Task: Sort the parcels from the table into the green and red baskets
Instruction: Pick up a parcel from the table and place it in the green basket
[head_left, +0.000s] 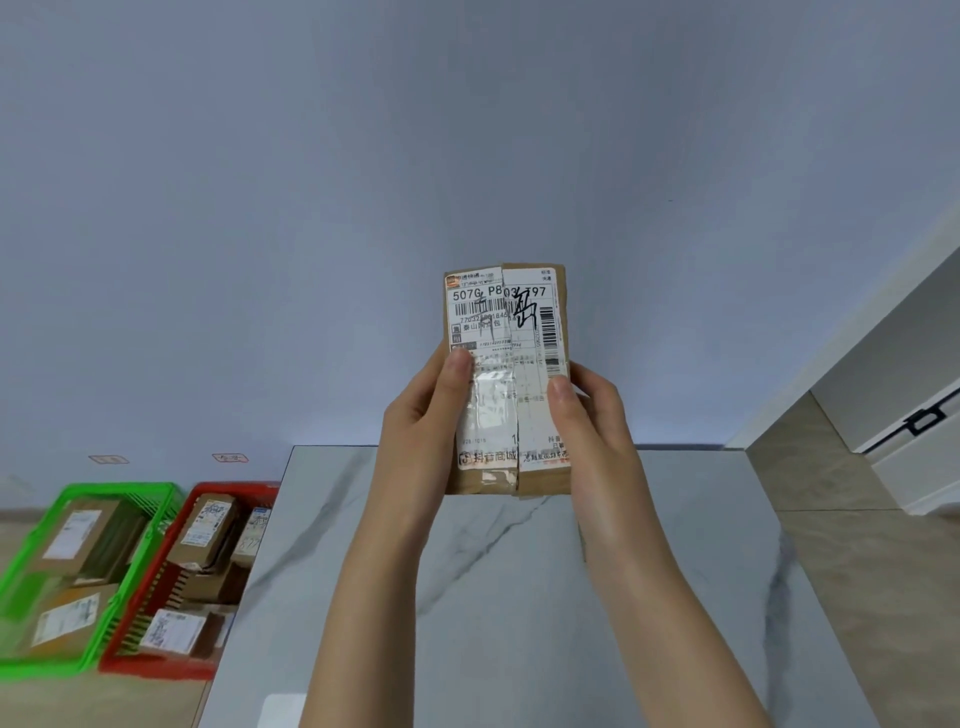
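Note:
A brown cardboard parcel (506, 322) with a white shipping label and black scribbles is held upright above the marble table (519, 597), label facing me. My left hand (421, 431) grips its left edge with the thumb on the label. My right hand (592, 421) grips the right edge, thumb on the front. The green basket (111, 491) stands on the floor at far left with a few parcels inside. Next to it, between it and the table, the red basket (156, 665) also holds several parcels.
A pale blue-grey wall fills the background. Two small labels (228, 458) are stuck on the wall above the baskets. At right, tan floor tiles and white furniture with a black handle (924, 421) border the table.

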